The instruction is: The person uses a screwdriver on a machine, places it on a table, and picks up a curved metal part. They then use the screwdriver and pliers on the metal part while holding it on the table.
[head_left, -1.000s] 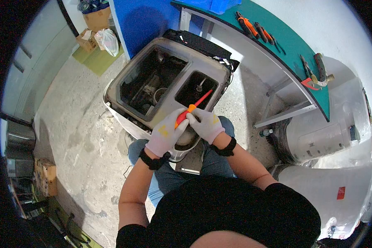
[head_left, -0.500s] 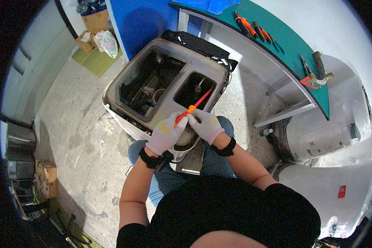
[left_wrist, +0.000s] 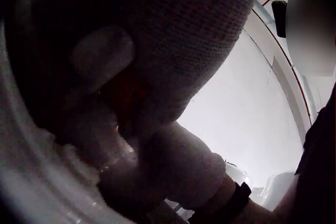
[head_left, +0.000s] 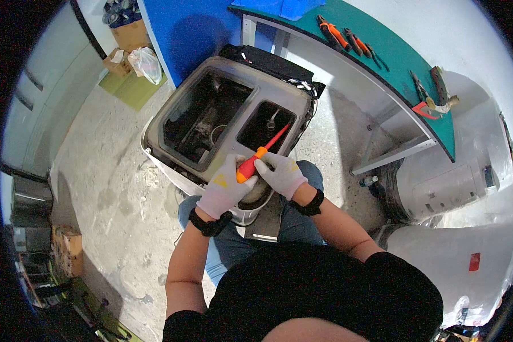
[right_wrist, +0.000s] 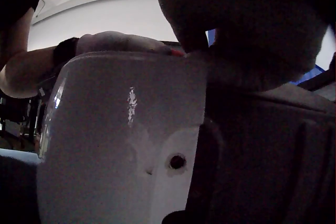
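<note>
A screwdriver [head_left: 248,168] with a red and orange handle and a red shaft lies between both gloved hands. My left hand [head_left: 222,185] holds the thick rear of the handle, its orange end showing beside the palm. My right hand [head_left: 280,175] pinches the handle near its orange collar with thumb and fingers. The shaft points up and right, overlapping the smaller opening of a grey-topped machine [head_left: 233,134] under the hands. In the left wrist view the gloved fingers [left_wrist: 102,56] are dark around the handle. The right wrist view shows the machine's pale casing [right_wrist: 121,129] with a round screw hole.
A green table [head_left: 376,31] at upper right carries orange-handled pliers [head_left: 333,34] and more hand tools. Plastic-wrapped white units [head_left: 439,188] stand to the right. Cardboard boxes [head_left: 131,35] and a plastic bag [head_left: 145,64] sit at upper left. Loose wires [head_left: 308,85] run along the machine's far edge.
The left hand has shifted slightly back and left and loosened, so more of the red and orange handle shows. The right hand stays at the collar. The head view has shifted a little.
</note>
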Action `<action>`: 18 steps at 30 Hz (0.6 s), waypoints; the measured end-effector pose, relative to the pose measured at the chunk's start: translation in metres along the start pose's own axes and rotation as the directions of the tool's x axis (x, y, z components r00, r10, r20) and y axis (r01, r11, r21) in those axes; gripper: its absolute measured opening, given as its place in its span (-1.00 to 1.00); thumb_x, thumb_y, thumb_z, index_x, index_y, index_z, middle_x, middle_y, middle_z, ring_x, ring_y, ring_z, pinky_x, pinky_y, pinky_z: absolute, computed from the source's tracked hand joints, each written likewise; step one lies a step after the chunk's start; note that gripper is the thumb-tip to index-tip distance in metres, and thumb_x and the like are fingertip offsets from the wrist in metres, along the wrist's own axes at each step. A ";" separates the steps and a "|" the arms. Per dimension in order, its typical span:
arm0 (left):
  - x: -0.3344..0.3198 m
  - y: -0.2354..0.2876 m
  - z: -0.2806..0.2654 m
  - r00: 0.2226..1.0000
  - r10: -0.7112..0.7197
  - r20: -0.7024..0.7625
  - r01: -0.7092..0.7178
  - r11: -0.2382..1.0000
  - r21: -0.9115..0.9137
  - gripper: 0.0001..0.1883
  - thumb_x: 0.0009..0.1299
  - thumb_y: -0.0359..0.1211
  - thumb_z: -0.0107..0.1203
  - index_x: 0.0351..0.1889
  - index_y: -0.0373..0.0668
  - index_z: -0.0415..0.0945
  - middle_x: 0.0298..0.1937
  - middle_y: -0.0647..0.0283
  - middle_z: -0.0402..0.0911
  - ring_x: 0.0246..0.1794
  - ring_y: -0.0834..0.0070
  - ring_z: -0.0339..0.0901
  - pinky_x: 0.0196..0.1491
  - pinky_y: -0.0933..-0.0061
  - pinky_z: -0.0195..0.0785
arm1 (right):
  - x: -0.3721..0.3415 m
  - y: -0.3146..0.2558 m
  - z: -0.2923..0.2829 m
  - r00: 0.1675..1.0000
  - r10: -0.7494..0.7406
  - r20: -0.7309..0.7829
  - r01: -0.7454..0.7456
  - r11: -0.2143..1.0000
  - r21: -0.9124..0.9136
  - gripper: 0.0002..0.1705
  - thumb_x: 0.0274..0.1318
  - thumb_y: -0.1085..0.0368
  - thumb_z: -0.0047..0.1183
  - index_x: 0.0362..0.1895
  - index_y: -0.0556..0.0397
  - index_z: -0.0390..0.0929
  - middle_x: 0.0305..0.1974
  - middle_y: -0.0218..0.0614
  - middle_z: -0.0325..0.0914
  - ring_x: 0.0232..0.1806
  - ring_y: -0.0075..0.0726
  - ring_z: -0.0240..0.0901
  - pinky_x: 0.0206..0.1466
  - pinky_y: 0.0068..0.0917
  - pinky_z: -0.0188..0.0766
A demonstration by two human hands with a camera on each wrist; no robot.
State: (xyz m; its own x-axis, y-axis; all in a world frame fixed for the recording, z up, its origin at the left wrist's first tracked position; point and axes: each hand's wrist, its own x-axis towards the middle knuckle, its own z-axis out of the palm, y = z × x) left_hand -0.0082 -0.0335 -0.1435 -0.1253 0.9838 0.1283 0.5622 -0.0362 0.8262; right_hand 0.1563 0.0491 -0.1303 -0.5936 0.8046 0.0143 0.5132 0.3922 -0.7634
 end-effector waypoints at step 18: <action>-0.003 0.021 0.001 0.991 0.085 -0.107 -0.032 0.905 0.424 -0.65 0.25 -0.06 0.18 -0.23 -0.13 0.51 -0.48 0.08 0.60 -0.45 0.10 0.60 -0.38 0.17 0.46 | 0.001 0.010 0.003 1.000 -0.005 0.017 0.005 1.000 0.022 -0.58 0.23 -0.03 -0.05 -0.19 0.08 0.58 -0.30 0.04 0.57 -0.21 0.15 0.53 -0.15 -0.13 0.43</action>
State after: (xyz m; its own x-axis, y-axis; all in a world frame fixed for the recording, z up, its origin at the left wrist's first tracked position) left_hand 0.0055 -0.0373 -0.1270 -0.1637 0.9526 0.2564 0.8595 0.0101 0.5111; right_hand 0.1587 0.0525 -0.1395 -0.6064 0.7951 0.0075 0.4969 0.3863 -0.7771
